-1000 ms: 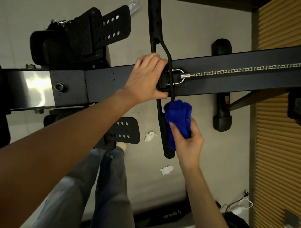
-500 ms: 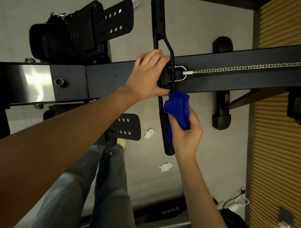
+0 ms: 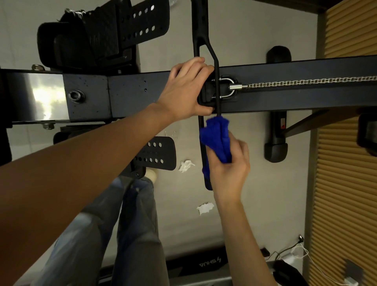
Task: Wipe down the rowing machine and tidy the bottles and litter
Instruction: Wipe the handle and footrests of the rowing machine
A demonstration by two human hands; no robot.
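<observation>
The rowing machine's dark beam (image 3: 130,91) runs across the view, with a silver chain (image 3: 306,82) along it to the right. Its black pull handle (image 3: 201,34) crosses the beam. My left hand (image 3: 183,91) grips the handle's middle where the chain clips on. My right hand (image 3: 230,167) holds a blue cloth (image 3: 217,138) wrapped around the handle's near end, just below the beam. Two crumpled white paper scraps (image 3: 185,165) (image 3: 205,208) lie on the floor under the handle. Part of a clear bottle (image 3: 173,2) shows at the top edge.
Black footplates (image 3: 130,22) (image 3: 157,153) stand on either side of the beam. The rower's front foot bar (image 3: 276,134) lies to the right. A ribbed tan wall (image 3: 346,183) closes the right side, with cables (image 3: 293,253) on the floor. My legs in jeans (image 3: 126,234) are below.
My right hand has slid the blue cloth up the handle's near end toward the beam, then slightly back down. My left hand has kept its grip on the handle's middle.
</observation>
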